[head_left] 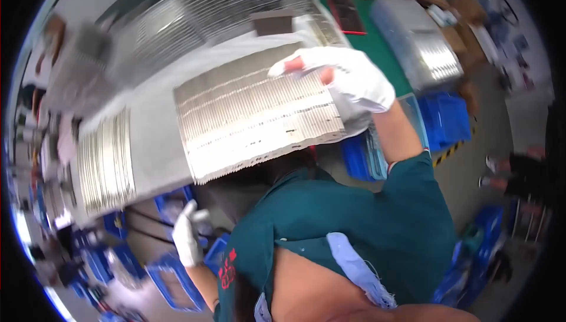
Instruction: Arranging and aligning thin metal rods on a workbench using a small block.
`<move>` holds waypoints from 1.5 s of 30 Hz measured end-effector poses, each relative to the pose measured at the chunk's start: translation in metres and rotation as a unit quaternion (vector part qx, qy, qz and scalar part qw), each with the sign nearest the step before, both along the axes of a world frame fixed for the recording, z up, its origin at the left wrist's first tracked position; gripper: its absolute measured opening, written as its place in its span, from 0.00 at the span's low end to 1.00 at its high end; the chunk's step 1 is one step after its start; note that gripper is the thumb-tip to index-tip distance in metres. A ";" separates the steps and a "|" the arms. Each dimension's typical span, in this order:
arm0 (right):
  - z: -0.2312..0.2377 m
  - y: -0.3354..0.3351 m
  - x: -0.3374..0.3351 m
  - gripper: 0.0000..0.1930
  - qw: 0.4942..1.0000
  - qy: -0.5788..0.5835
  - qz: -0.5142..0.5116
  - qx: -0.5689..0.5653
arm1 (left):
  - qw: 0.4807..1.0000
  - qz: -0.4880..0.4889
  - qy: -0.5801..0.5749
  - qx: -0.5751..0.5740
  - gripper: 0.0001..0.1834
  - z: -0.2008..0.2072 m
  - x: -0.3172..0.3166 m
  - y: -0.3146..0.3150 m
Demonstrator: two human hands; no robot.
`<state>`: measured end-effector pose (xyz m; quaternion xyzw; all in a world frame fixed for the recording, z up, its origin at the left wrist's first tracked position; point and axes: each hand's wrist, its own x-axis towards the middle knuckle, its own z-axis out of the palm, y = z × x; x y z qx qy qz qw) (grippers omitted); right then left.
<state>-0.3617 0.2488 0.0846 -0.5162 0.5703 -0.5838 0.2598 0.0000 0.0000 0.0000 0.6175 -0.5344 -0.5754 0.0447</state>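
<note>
Silvery metal strips (253, 116) stand packed in a broad row at the near edge of the worktop (156, 145). Above the row's right part is the white-gloved right hand (354, 77), thumb and forefinger parted; whether it touches, I cannot tell. The left hand (188, 236), nearer the body than the row, is loose and empty. Left of the row sits a smaller batch (107, 163); beyond its right end, a phone (346, 14)

Right hand (357, 79) extended forward, curved — left hand (187, 236) hangs low, apparently half-spread.
</note>
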 end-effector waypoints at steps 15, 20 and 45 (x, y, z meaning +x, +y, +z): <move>-0.100 -0.033 -0.019 0.39 0.821 0.522 -0.011 0.231 | 0.639 -0.464 0.035 -0.613 0.31 -0.043 -0.138 -0.065; -0.114 -0.043 -0.004 0.36 0.809 0.534 -0.003 0.245 | 0.635 -0.503 0.003 -0.587 0.31 -0.048 -0.148 -0.063; -0.103 -0.043 0.061 0.35 0.880 0.437 0.128 0.137 | 0.669 -0.495 0.080 -0.549 0.32 -0.025 -0.092 0.014</move>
